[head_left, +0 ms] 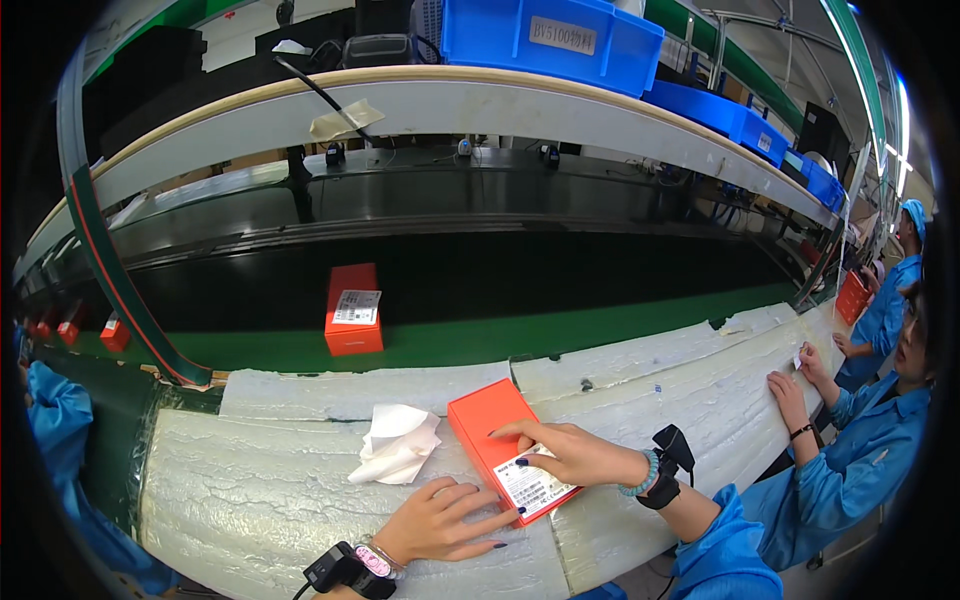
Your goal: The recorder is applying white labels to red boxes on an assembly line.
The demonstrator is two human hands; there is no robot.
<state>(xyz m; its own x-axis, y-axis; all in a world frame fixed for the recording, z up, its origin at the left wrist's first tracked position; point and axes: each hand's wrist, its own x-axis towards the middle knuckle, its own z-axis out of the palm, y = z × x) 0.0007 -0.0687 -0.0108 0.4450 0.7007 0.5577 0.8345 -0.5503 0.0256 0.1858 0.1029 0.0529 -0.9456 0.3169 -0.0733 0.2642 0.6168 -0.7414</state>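
Note:
A flat orange-red box (475,415) lies at a slant on the plastic-covered bench, with a white printed label (535,490) at its near end. Over that end reaches my right hand (575,455), its index finger stretched across the lid and the thumb on the label; the remaining fingers are partly hidden. My left hand (440,522) lies palm down with spread fingers, their tips at the box's near left edge. Neither hand grips anything that I can see. Just left of the box sits a crumpled white tissue or cloth (396,445).
Beyond the bench runs a dark green conveyor (460,330) carrying another orange-red box (352,300). Overhead is a shelf (500,105) with blue bins (550,45). A green post (125,270) stands left. Co-workers in blue sit right (850,480) and left (70,460).

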